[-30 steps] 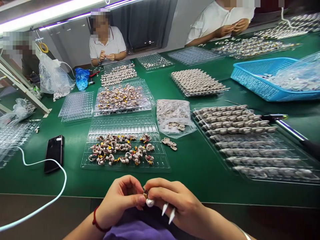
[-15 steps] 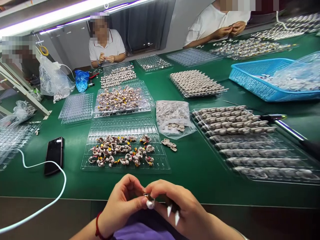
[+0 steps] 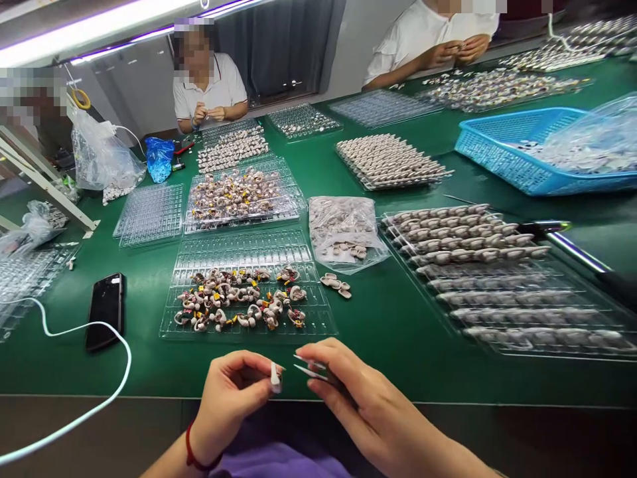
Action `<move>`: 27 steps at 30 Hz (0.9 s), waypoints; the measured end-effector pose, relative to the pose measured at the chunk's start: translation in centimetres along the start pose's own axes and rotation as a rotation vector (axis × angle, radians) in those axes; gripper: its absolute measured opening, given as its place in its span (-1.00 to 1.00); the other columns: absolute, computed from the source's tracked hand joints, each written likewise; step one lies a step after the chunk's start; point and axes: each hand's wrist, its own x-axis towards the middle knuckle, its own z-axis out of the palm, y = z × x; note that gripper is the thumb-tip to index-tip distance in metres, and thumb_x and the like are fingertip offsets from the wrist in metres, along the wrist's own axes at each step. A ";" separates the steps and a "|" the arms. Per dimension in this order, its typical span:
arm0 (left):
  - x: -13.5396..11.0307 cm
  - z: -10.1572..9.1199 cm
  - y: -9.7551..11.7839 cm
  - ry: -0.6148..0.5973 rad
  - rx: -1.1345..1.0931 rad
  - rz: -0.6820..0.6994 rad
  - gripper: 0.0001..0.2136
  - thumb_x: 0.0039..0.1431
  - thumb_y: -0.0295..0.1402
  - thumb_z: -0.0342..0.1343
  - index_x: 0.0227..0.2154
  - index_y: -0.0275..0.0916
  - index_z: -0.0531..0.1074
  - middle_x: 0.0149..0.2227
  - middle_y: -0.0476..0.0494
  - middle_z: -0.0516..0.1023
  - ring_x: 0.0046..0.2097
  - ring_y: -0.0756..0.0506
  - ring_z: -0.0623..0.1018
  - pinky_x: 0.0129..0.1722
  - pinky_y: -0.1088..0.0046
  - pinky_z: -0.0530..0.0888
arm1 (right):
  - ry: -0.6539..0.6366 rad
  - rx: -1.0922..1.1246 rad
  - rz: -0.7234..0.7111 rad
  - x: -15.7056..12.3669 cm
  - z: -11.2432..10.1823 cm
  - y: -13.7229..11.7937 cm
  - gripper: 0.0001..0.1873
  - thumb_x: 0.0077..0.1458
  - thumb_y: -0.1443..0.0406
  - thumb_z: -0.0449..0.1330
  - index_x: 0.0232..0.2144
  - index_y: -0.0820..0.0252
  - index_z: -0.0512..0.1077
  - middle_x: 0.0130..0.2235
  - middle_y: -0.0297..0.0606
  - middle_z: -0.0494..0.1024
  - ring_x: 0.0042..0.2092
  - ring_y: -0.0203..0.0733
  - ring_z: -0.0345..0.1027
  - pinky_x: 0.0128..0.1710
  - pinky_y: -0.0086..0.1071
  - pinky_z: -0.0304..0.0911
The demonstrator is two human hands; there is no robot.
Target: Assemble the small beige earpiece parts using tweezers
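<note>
My left hand (image 3: 231, 392) is closed at the table's near edge, pinching a small white-beige shell piece (image 3: 275, 377) between thumb and forefinger. My right hand (image 3: 351, 395) is closed on white-tipped tweezers (image 3: 308, 367). Their two points aim left at the piece, a small gap away. Just beyond my hands lies a clear plastic tray (image 3: 249, 332) holding several small beige parts with red and yellow wires (image 3: 239, 299).
A clear bag of shells (image 3: 343, 229) and a few loose shells (image 3: 337, 284) lie right of that tray. A tray of rowed parts (image 3: 497, 279), a blue basket (image 3: 512, 159), a black phone (image 3: 105, 309) and a white cable (image 3: 74, 328) surround them. Two people work across the green table.
My hands have come apart. The left hand now holds the small piece alone, and the right hand has turned so the tweezer tips point left instead of down.
</note>
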 end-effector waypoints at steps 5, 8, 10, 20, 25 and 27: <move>0.1 -0.3 -0.5 0.013 -0.100 -0.016 -0.88 -0.18 -0.46 0.43 -0.50 -0.25 0.63 -0.39 -0.09 0.67 -0.34 -0.03 0.58 -0.29 0.55 0.49 | 0.024 -0.088 -0.070 -1.0 1.1 -0.2 -0.60 0.27 0.45 0.03 0.11 0.07 0.29 -0.25 -0.22 0.48 -0.31 -0.22 0.44 -0.34 -0.42 0.40; 0.0 -0.2 -0.5 0.017 -0.098 0.000 -0.89 -0.17 -0.47 0.42 -0.51 -0.25 0.63 -0.38 -0.10 0.68 -0.33 -0.05 0.60 -0.27 0.53 0.52 | 0.069 -0.144 -0.113 -1.1 1.5 -0.2 -0.59 0.26 0.47 0.04 0.11 0.12 0.32 -0.27 -0.18 0.50 -0.33 -0.20 0.44 -0.37 -0.40 0.40; 0.0 -0.1 -0.4 0.023 -0.088 0.023 -0.90 -0.16 -0.48 0.41 -0.51 -0.24 0.64 -0.38 -0.11 0.68 -0.33 -0.05 0.61 -0.28 0.53 0.53 | 0.091 -0.168 -0.131 -1.0 1.6 -0.2 -0.61 0.25 0.47 0.05 0.10 0.15 0.35 -0.28 -0.17 0.51 -0.34 -0.19 0.44 -0.38 -0.38 0.41; 0.0 0.0 -0.4 0.066 0.002 0.120 -0.86 -0.12 -0.59 0.33 -0.53 -0.20 0.65 -0.37 -0.11 0.67 -0.32 -0.07 0.62 -0.30 0.54 0.54 | 0.161 -0.285 -0.197 -1.1 2.3 -0.2 -0.61 0.23 0.51 0.05 0.08 0.24 0.38 -0.32 -0.14 0.55 -0.39 -0.18 0.42 -0.43 -0.36 0.42; -0.1 -0.1 -0.8 0.095 0.022 0.163 -0.87 -0.09 -0.57 0.32 -0.51 -0.19 0.65 -0.36 -0.11 0.68 -0.30 -0.07 0.62 -0.30 0.55 0.53 | 0.235 -0.353 -0.217 -1.6 3.1 0.0 -0.52 0.20 0.54 0.06 0.15 0.21 0.33 -0.30 -0.13 0.55 -0.40 -0.19 0.39 -0.44 -0.36 0.40; -0.1 -0.2 -1.0 0.101 -0.001 0.170 -0.88 -0.10 -0.55 0.34 -0.50 -0.18 0.65 -0.36 -0.10 0.68 -0.28 -0.07 0.62 -0.28 0.55 0.53 | 0.257 -0.332 -0.202 -1.8 3.4 0.1 -0.51 0.20 0.55 0.06 0.15 0.19 0.33 -0.30 -0.15 0.55 -0.39 -0.20 0.40 -0.43 -0.37 0.40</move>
